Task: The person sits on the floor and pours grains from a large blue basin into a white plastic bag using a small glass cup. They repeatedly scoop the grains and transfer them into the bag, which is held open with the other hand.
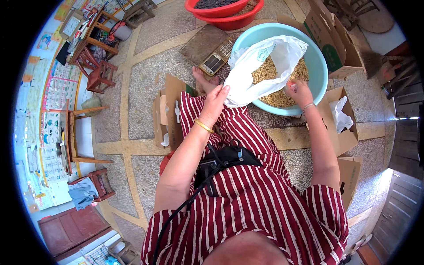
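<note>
My left hand (214, 101) pinches the near-left edge of a white plastic bag (243, 82), whose wide mouth hangs open over a light-blue plastic tub (322, 69). Printed green marks show on the bag. Golden-brown small pieces, perhaps kernels or shelled nuts (303, 71), fill the lower part of the tub. Down in the tub, right of the bag, my right hand (302, 93) grips a small cup-like container (291, 86) with red and white markings. My fingers hide much of that container. Whether it holds any pieces, I cannot tell.
Left of the tub lies a weighing scale (203, 44) with a keypad, near my bare foot (205, 79). Stacked red basins (228, 24) stand beyond. Cardboard boxes are at right (333, 49), lower right (329, 127) and left (174, 109). Wooden chairs (101, 74) line the left wall.
</note>
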Motion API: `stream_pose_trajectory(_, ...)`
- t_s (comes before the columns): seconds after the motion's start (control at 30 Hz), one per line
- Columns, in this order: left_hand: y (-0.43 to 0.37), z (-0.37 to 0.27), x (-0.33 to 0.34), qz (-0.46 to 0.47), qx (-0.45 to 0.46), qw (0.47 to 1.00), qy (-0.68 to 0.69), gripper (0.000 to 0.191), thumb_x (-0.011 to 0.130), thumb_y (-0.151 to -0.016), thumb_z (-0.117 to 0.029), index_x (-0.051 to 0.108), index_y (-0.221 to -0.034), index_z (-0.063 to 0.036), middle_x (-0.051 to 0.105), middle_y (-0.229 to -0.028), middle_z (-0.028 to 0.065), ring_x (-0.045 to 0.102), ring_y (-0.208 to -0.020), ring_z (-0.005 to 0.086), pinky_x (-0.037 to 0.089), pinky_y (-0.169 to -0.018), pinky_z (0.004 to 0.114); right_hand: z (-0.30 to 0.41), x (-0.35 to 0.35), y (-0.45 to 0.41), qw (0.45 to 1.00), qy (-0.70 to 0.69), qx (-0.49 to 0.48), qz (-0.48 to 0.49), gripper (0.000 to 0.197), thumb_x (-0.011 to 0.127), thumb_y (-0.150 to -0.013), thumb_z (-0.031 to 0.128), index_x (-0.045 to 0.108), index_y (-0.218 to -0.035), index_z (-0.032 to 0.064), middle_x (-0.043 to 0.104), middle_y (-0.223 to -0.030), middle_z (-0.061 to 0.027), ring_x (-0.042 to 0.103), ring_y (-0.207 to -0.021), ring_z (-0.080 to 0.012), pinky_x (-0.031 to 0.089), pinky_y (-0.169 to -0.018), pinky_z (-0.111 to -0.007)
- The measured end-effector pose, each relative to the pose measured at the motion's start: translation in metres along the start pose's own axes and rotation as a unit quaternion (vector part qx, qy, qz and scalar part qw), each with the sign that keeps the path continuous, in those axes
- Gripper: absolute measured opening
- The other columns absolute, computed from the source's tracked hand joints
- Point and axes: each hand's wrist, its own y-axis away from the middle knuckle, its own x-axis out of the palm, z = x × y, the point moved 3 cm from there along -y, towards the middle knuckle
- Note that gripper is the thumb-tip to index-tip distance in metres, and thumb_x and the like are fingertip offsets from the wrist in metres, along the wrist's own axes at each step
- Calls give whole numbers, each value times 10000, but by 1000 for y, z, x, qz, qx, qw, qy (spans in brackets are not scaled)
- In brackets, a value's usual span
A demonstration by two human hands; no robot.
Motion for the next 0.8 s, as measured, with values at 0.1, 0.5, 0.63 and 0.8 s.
stream_pose_trajectory(0.1,1,-1,-1,1,3,1000,0,356,501,-922,-291,566,-1018,45,583,-884,9,496,-817,62,415,-749,206,16,11,-4,995,81,-55,35,346,655,-736,248,601,-1013,48,574,-954,-159,548,-941,-327,438,-843,-397)
stream_pose_trajectory(0.5,1,-5,3,4,1,1000,4,328,497,-925,-271,569,-995,41,574,-870,-4,484,-810,52,411,-743,200,-7,12,-5,925,-264,140,236,441,651,-767,315,580,-1073,5,620,-923,-74,609,-757,-165,491,-649,-288)
stream_pose_trajectory(0.63,3,-10,6,3,-3,1000,2,338,496,-925,-276,565,-1006,45,577,-883,1,489,-821,55,412,-752,201,-9,-11,-1,884,-370,190,215,456,658,-773,305,560,-1120,25,602,-907,-44,592,-765,-119,485,-627,-253)
stream_pose_trajectory(0.8,3,-7,6,9,2,1000,14,349,496,-924,-283,564,-1017,47,582,-892,8,498,-827,62,413,-758,203,-7,-39,7,860,-434,231,138,452,635,-802,288,530,-1152,21,589,-907,-32,581,-764,-127,478,-649,-244)
